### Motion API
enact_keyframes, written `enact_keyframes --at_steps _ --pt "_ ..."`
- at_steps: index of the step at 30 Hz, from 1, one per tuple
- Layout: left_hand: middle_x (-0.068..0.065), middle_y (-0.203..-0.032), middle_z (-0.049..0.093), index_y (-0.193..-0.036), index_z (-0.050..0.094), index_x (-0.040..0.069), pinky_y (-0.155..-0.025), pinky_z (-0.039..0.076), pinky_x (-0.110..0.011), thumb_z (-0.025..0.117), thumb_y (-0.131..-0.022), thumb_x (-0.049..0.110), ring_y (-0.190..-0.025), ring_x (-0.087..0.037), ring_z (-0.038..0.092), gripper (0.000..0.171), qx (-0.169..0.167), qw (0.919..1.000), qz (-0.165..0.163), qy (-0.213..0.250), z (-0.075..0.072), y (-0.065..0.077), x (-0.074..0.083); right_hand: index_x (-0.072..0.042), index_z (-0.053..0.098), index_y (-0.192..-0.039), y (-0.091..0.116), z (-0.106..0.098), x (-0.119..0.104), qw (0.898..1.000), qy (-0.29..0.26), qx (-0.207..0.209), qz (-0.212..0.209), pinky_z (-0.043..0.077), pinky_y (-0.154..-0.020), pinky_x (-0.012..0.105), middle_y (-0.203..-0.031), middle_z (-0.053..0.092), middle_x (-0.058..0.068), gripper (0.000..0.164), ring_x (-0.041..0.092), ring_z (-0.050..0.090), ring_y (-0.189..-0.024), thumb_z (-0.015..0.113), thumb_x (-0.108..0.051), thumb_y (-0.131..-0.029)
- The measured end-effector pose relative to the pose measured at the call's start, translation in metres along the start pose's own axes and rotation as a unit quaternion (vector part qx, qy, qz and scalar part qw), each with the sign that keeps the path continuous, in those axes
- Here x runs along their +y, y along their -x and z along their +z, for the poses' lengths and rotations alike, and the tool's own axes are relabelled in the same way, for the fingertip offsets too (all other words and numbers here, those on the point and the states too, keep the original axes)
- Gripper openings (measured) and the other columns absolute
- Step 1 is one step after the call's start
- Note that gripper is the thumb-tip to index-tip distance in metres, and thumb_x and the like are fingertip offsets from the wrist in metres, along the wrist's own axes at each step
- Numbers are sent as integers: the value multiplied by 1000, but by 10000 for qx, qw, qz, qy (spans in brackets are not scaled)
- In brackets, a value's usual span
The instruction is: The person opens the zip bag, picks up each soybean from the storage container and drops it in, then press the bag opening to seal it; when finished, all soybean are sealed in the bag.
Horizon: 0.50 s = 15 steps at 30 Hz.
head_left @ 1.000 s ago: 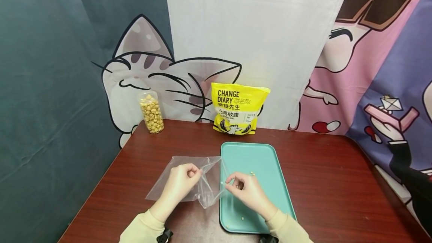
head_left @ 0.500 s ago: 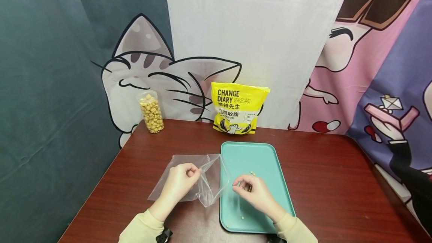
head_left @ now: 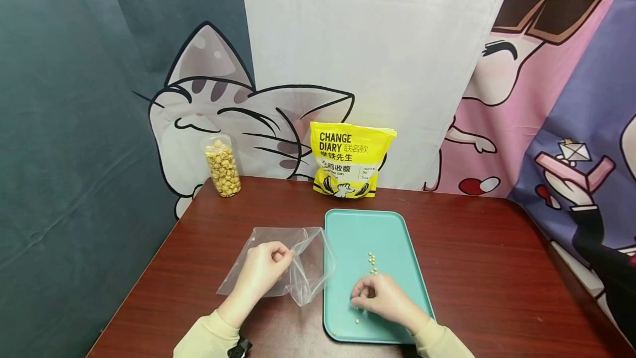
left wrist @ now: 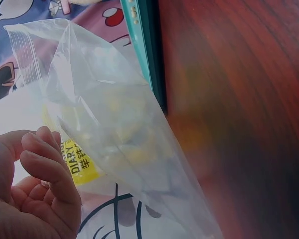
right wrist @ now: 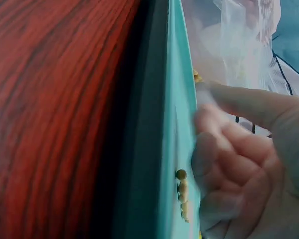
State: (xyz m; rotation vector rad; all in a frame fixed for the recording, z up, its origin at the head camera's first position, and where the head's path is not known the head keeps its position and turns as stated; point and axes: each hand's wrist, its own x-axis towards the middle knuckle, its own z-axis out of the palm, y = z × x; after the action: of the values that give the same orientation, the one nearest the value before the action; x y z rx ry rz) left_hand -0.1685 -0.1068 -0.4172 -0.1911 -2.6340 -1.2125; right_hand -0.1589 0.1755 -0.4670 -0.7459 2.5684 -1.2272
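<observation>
Over the tray (head_left: 362, 231), the right hand (head_left: 385, 297) curls (grip unclear); the left hand (head_left: 262, 267) pinches the clear bag (head_left: 312, 264).

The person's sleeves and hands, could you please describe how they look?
The left sleeve and right sleeve are long, plain and pale yellow. The left hand and right hand are gloveless. A black device shows beside the left sleeve.

a red-brown table (head_left: 477, 269) bears tray (head_left: 365, 231), jar (head_left: 223, 170), pouch (head_left: 353, 159).
</observation>
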Motion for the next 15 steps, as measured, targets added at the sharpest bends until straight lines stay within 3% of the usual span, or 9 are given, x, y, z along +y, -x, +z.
enact_keyframes --at_steps 7,15 --pt "11 -52 51 -67 63 17 -48 39 -20 69 -83 18 -42 2 47 17 -32 10000 2 50 -1 0 0 -16 65 -76 9 0 4 9987 224 -410 226 41 -56 19 -58 52 -14 18 -4 46 -53 81 -23 -73" --pt "11 -51 50 -66 62 17 -48 39 -21 69 -83 17 -43 -1 48 18 -155 9998 -92 55 2 1 -1 -20 62 -72 13 0 1 9966 265 -714 302 41 -54 19 -55 49 -15 19 -4 43 -50 81 -23 -72"
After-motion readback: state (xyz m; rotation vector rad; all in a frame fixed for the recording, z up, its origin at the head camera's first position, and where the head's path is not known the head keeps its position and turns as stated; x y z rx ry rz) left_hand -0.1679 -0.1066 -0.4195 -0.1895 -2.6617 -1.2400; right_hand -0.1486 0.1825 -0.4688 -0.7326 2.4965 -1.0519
